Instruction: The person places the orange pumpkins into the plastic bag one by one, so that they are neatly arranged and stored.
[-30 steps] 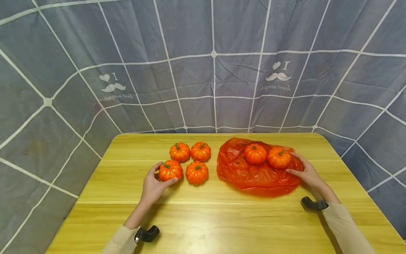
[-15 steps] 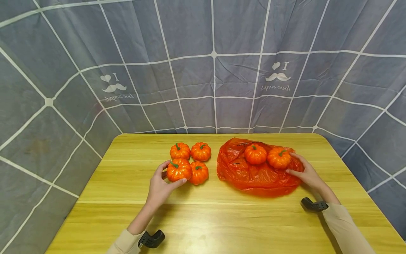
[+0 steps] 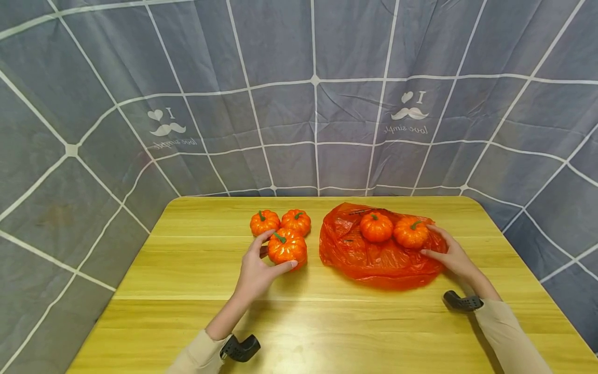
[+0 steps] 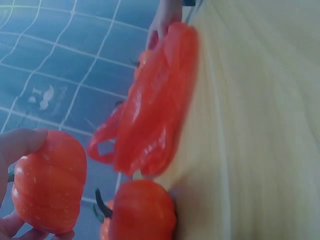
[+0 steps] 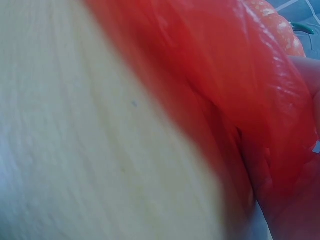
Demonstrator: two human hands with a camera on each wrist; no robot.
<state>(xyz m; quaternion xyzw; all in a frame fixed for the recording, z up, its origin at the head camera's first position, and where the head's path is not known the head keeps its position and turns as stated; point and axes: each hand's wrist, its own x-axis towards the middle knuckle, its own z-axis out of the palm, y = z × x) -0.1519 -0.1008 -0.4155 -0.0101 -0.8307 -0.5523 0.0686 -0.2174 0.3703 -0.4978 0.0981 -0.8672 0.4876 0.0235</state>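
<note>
My left hand (image 3: pixel 258 270) grips a small glossy orange pumpkin (image 3: pixel 287 248) with a green stem, thumb at its near side and fingers behind. In the left wrist view this held pumpkin (image 4: pixel 50 182) is raised beside another pumpkin (image 4: pixel 145 210) on the table. In the head view it mostly hides the near pumpkin of the group. At the right, my right hand (image 3: pixel 455 257) holds the end of a crumpled red plastic bag (image 3: pixel 374 265), where film covers part of the fingers in the right wrist view. Two pumpkins (image 3: pixel 376 227) rest on the bag, one right by the fingertips.
Two more pumpkins (image 3: pixel 264 223) stand side by side behind the left hand, on the wooden table (image 3: pixel 350 332). A grey curtain (image 3: pixel 280 119) with white lines hangs behind the table and along both sides.
My left hand has carried its pumpkin rightward, from the near left spot of the group to over the near right pumpkin. The right hand, bag and pumpkins on it have stayed put.
</note>
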